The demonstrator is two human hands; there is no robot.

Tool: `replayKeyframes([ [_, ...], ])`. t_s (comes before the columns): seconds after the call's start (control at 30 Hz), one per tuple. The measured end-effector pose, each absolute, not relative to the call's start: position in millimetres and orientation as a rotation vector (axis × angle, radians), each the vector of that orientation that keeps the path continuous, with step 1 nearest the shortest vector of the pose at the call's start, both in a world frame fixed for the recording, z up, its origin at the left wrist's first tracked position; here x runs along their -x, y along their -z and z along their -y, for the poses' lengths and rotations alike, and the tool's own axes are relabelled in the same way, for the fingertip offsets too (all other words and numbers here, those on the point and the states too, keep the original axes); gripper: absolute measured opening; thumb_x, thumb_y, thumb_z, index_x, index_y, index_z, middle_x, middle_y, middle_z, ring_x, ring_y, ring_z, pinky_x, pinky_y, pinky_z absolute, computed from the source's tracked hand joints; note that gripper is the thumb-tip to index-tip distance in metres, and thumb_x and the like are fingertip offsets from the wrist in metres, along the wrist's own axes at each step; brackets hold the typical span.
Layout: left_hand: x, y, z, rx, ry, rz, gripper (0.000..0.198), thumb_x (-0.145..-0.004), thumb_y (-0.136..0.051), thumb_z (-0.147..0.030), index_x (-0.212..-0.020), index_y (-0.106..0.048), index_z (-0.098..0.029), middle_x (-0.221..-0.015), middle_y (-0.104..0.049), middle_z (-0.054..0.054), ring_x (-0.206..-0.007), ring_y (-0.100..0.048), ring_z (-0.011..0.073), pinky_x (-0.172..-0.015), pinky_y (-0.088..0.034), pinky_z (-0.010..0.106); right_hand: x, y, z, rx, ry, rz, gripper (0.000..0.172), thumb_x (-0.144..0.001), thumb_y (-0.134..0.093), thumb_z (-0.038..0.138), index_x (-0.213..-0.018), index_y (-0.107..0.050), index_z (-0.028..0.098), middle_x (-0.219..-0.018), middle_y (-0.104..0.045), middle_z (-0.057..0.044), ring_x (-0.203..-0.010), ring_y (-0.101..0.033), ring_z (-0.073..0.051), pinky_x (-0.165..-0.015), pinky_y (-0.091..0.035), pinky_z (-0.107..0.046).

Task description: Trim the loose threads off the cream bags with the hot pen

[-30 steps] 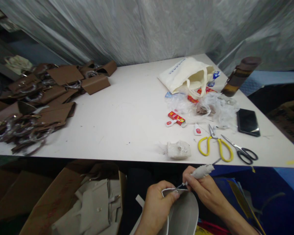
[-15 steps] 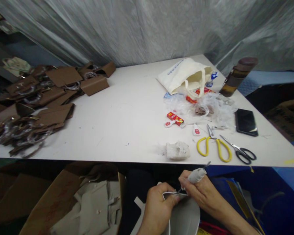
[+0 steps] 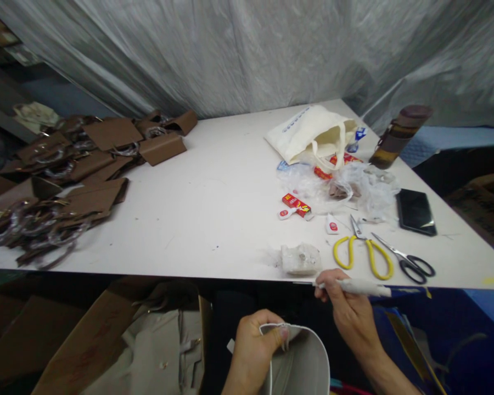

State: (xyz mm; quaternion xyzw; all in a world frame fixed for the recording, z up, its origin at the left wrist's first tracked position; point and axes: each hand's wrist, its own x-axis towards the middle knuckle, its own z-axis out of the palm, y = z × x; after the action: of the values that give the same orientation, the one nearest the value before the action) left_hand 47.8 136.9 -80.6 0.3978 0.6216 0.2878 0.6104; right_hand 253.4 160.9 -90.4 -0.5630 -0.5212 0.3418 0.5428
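My left hand point(image 3: 257, 343) is closed on the upper edge of a light grey bag point(image 3: 307, 365), thumb inside the rim and fingers outside. The bag's mouth faces up, and its lower part runs out of view. My right hand point(image 3: 348, 307) grips a slim tool with a white-wrapped handle point(image 3: 364, 287), held almost level by the table's front edge. A thin tip points left from the fingers, apart from the bag. Just above it on the table lies a whitish block point(image 3: 300, 259). Yellow-handled scissors point(image 3: 362, 249) and black-handled scissors point(image 3: 409, 262) rest nearby.
Brown bags point(image 3: 86, 164) are heaped on the table's left. A cream tote point(image 3: 313, 134), crumpled plastic point(image 3: 370, 189), a bottle point(image 3: 401, 137), a phone point(image 3: 416, 211) and a small red box point(image 3: 297, 206) occupy the right. Below stands a carton point(image 3: 82, 340) of grey bags.
My right hand has drawn the tool up and away from the bag's rim and turned it level. My left hand still holds the rim, slightly farther left.
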Motion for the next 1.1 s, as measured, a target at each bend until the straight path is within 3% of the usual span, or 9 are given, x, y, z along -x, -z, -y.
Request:
replayKeyframes([
  [0.3, -36, 88, -136, -0.804, -0.726, -1.372, 0.021, -0.071, -0.08, -0.033, -0.078, -0.074, -0.013, -0.067, -0.068, 0.002, -0.064, -0.057, 0.0165, -0.063, -0.04, 0.027, -258, 91, -188, 1.339, -0.506, 1.526, 0.027, -0.107, -0.051, 0.039, -0.092, -0.065, 0.022, -0.08, -0.067, -0.004, -0.076, -0.064, -0.021, -0.072, -0.051, -0.033],
  [0.67, -34, 95, -142, -0.734, -0.686, -1.343, 0.029, -0.064, -0.084, -0.036, -0.076, -0.072, -0.013, -0.065, -0.066, 0.002, -0.064, -0.055, 0.0162, -0.063, -0.039, 0.027, -257, 98, -198, 1.319, -0.507, 1.669, 0.019, -0.107, -0.053, 0.034, -0.099, -0.064, 0.021, -0.087, -0.068, -0.005, -0.082, -0.064, -0.022, -0.076, -0.049, -0.034],
  [0.87, -32, 94, -143, -0.708, -0.679, -1.32, 0.036, -0.064, -0.087, -0.039, -0.084, -0.077, -0.011, -0.077, -0.075, 0.008, -0.072, -0.062, 0.0204, -0.07, -0.046, 0.031, -259, 95, -196, 1.315, -0.529, 1.611, 0.02, -0.107, -0.053, 0.034, -0.096, -0.064, 0.021, -0.085, -0.067, -0.004, -0.081, -0.062, -0.02, -0.076, -0.048, -0.033],
  [0.97, -31, 97, -143, -0.708, -0.669, -1.323, 0.038, -0.064, -0.089, -0.041, -0.086, -0.078, -0.011, -0.081, -0.076, 0.01, -0.075, -0.065, 0.0217, -0.073, -0.047, 0.032, -258, 88, -188, 1.296, -0.654, 1.499, 0.028, -0.108, -0.05, 0.036, -0.09, -0.064, 0.021, -0.075, -0.062, -0.001, -0.072, -0.059, -0.018, -0.069, -0.046, -0.03],
  [1.1, -32, 95, -143, -0.708, -0.66, -1.298, 0.04, -0.063, -0.09, -0.042, -0.085, -0.079, -0.011, -0.079, -0.076, 0.01, -0.074, -0.064, 0.0213, -0.072, -0.046, 0.032, -253, 78, -173, 1.18, -1.133, 1.457, 0.041, -0.11, -0.045, 0.042, -0.081, -0.062, 0.02, -0.066, -0.058, 0.0, -0.061, -0.056, -0.015, -0.059, -0.044, -0.027],
])
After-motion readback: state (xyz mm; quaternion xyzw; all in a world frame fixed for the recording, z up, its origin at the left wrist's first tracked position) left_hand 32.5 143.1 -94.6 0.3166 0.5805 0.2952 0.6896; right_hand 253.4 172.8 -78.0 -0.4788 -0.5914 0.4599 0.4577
